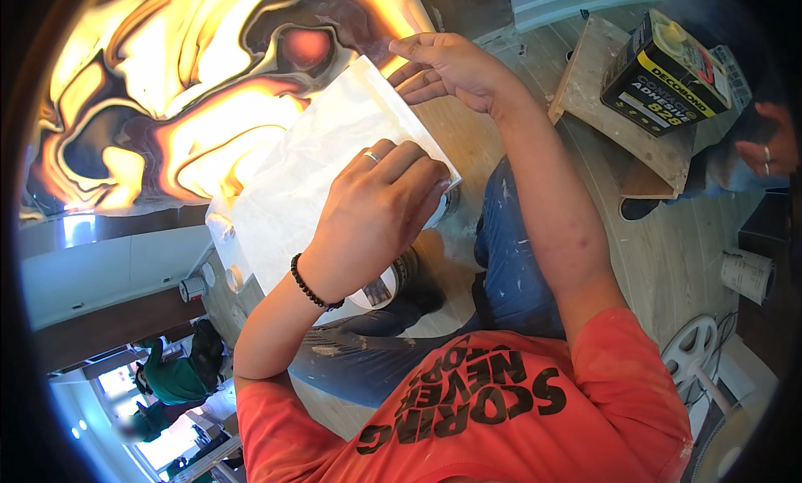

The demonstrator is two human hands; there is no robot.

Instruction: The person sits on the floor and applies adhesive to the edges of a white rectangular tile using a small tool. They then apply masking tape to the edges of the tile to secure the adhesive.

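Note:
A white, smooth panel with a narrow raised strip along its right edge lies in front of me. My left hand, with a ring and a beaded bracelet, is closed over the panel near the strip's lower end. Its fingertips are tucked under, so what they pinch is hidden. Beside the strip's upper end, my right hand has its fingers stretched out and apart, the fingertips close to the panel's edge. No object shows in that hand. Parts of round containers show beneath the panel, close to my legs.
Beyond the panel spreads a glossy, brightly glowing sheet with swirling patterns. A black and yellow adhesive tin stands on a wooden stool at the right. Another person's hand is nearby. A white fan stands lower right; people in green work lower left.

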